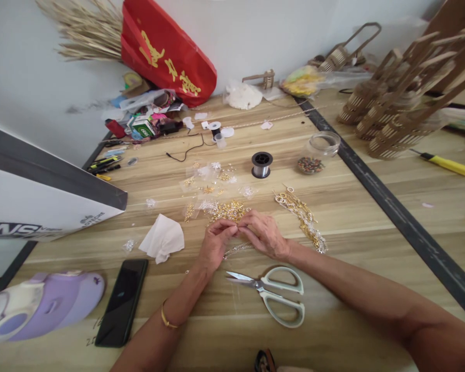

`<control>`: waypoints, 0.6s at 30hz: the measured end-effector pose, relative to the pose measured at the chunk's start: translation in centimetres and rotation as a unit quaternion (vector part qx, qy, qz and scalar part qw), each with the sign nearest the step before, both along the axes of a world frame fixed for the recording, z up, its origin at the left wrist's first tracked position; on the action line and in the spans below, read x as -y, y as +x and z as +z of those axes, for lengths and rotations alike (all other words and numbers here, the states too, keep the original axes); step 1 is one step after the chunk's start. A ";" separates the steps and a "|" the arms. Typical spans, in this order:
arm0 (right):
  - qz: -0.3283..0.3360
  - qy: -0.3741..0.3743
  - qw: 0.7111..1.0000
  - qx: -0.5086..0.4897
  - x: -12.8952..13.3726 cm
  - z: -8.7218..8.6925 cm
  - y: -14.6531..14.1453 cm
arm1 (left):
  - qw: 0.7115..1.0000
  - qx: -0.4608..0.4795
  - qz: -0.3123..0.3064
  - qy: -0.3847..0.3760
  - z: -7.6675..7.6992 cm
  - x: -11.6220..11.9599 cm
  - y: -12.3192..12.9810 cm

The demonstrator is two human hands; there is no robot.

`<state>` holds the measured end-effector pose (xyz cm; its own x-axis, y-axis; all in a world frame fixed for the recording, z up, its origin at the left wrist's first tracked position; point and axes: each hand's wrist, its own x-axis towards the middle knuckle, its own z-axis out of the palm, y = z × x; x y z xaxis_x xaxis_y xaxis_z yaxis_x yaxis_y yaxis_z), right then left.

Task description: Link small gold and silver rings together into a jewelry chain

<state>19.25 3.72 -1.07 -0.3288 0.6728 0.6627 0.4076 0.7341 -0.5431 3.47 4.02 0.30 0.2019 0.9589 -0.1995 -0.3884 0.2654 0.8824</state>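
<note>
My left hand point(216, 242) and my right hand point(265, 235) meet fingertip to fingertip over the table. Each has thumb and finger pinched closed on something too small to make out. Just below the fingers runs a silver beaded chain point(238, 250); whether it joins what I pinch, I cannot tell. Behind my fingertips lies a pile of small gold and silver beads point(229, 211). A pair of scissors point(261, 284) with pale handles rests on the table near my wrists, its blades slightly apart. Several gold and silver chains point(304, 217) lie to the right of my right hand.
A spool of wire point(262, 165) and a jar of dark beads point(312, 164) stand farther back. Left are a white tissue point(163, 238), a phone point(122, 302) and a purple device point(58, 305). Small wooden baskets point(391, 116) stand at right, near a yellow-handled tool point(447, 164).
</note>
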 end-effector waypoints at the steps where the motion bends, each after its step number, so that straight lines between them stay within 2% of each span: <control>1: 0.001 0.000 1.000 -0.003 -0.1 -0.1 0.0 | 1.000 -0.017 0.002 0.010 0.0 -0.1 -0.1; 11: 0.008 0.002 1.000 -0.013 -0.7 -0.4 0.4 | 0.993 -0.086 -0.030 0.074 -0.8 -0.5 -1.1; 18: 0.025 0.003 1.000 -0.009 -0.8 -0.2 0.5 | 0.991 -0.094 -0.038 0.084 -0.3 -0.3 -1.1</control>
